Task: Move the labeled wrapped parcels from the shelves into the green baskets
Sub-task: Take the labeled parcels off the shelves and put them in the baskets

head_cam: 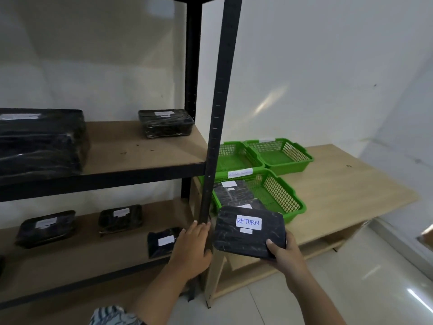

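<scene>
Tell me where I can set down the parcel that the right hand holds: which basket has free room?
The back left basket and the back right basket look empty. The near basket is crowded on its left by parcels; its right half is bare. The table right of the baskets is also free for the held parcel.

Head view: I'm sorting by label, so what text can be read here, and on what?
"RETURN": white label on the parcel held by the right hand.
Small tag under that label: too blurred to read.
Strip label on the near basket: handwriting, unreadable.
White labels on the shelf parcels and the basket parcels: too blurred to read.
</scene>
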Available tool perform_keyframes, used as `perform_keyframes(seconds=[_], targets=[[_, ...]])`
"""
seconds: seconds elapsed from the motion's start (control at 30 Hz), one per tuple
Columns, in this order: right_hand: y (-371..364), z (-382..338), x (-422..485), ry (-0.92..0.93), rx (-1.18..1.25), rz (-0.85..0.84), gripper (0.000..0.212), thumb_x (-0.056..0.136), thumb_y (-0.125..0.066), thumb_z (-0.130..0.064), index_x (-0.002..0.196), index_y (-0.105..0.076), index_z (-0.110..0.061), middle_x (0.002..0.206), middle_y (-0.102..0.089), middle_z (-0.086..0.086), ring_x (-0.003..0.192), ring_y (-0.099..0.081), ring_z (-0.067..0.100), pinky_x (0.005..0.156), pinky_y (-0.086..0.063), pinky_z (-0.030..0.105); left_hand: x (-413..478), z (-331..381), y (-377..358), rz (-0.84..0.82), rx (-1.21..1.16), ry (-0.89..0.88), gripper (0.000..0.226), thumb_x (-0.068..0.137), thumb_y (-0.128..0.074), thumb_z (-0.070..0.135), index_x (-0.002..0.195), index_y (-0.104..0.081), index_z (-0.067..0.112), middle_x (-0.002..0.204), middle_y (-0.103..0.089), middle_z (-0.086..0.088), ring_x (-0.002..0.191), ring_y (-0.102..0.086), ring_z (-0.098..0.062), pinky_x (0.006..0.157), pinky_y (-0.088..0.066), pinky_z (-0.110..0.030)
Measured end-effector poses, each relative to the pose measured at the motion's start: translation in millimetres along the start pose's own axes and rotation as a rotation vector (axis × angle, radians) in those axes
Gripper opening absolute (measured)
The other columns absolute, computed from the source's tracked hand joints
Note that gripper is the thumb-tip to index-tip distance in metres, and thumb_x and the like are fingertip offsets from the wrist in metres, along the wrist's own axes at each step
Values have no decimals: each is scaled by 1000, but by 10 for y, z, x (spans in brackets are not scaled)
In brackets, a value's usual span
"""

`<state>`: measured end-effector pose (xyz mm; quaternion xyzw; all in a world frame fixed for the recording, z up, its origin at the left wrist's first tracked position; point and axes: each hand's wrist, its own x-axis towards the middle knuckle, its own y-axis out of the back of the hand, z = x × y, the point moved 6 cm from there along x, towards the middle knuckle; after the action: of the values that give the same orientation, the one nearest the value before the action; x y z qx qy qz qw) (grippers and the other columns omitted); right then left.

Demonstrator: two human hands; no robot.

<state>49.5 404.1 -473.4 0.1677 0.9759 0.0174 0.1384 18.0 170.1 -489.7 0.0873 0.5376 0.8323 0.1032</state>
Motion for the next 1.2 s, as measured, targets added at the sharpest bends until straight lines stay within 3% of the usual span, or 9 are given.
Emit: perform_keyframes(seconds=[0.1, 0.3, 0.67, 0.73, 0.83, 0.9, 0.97, 1.1, 1.2], targets=[[53, -87, 311, -30, 28, 20, 42, 91, -55, 1, 127, -42, -17, 117, -54, 10, 95, -60, 29, 56, -58, 32, 343, 51, -100, -26, -4, -9, 66, 90, -45, 28, 149, -15, 18, 155, -20, 2, 143, -8, -18, 116, -13, -41], [163, -159, 829, -111, 131, 115, 35, 92, -55, 0, 120, -41, -16, 121, -52, 12, 107, -59, 39, 67, -55, 41, 907, 130, -223, -32, -1, -63, 66, 91, -44, 26, 149, -13, 17, 156, -16, 1, 144, -4, -17, 116, -12, -41], [213, -207, 1772, -183, 271, 211, 47, 92, -54, 0, 134, -37, -7, 123, -53, 13, 103, -57, 31, 82, -53, 46, 1619, 351, -423, 97, 69, -14, 68, 95, -37, 32, 149, 0, 13, 157, 9, -7, 142, 14, -22, 116, 4, -34], [202, -208, 1971, -213, 256, 226, 47, 91, -54, 0, 134, -35, -5, 121, -53, 14, 105, -56, 32, 88, -51, 48, 1719, 347, -444, 156, 71, 27, 68, 92, -42, 30, 149, -11, 10, 157, 2, -11, 142, 12, -26, 115, 5, -35], [190, -189, 2249, -245, 220, 252, 46, 88, -57, 1, 129, -36, -2, 123, -55, 18, 104, -56, 33, 98, -47, 50, 1825, 259, -550, 127, 153, 126, 70, 76, -55, 30, 139, -40, 3, 149, -26, -23, 139, -14, -38, 116, -5, -41], [176, -175, 2403, -276, 241, 264, 46, 88, -57, 2, 128, -35, -1, 128, -53, 21, 104, -54, 32, 101, -44, 53, 1854, 193, -620, 110, 204, 205, 74, 68, -63, 34, 133, -48, 1, 144, -34, -26, 135, -25, -42, 111, -5, -41], [171, -121, 2530, -310, 255, 282, 48, 88, -56, 2, 130, -34, -1, 130, -51, 21, 105, -52, 31, 102, -43, 53, 1863, 169, -666, 123, 241, 242, 77, 65, -69, 32, 132, -48, 0, 143, -34, -27, 135, -22, -42, 111, -2, -41], [139, 56, 2672, -381, 268, 341, 56, 88, -57, 1, 135, -27, -2, 135, -47, 22, 119, -51, 37, 103, -43, 52, 1864, 139, -724, 160, 247, 272, 71, 73, -43, 32, 137, -42, 0, 146, -28, -29, 137, -14, -40, 111, 3, -37], [64, 142, 2678, -429, 245, 376, 63, 85, -62, -1, 135, -24, -1, 136, -45, 25, 121, -50, 38, 106, -41, 48, 1882, 133, -740, 176, 271, 275, 73, 70, -45, 30, 137, -41, 1, 146, -28, -29, 137, -15, -40, 112, 3, -36]])
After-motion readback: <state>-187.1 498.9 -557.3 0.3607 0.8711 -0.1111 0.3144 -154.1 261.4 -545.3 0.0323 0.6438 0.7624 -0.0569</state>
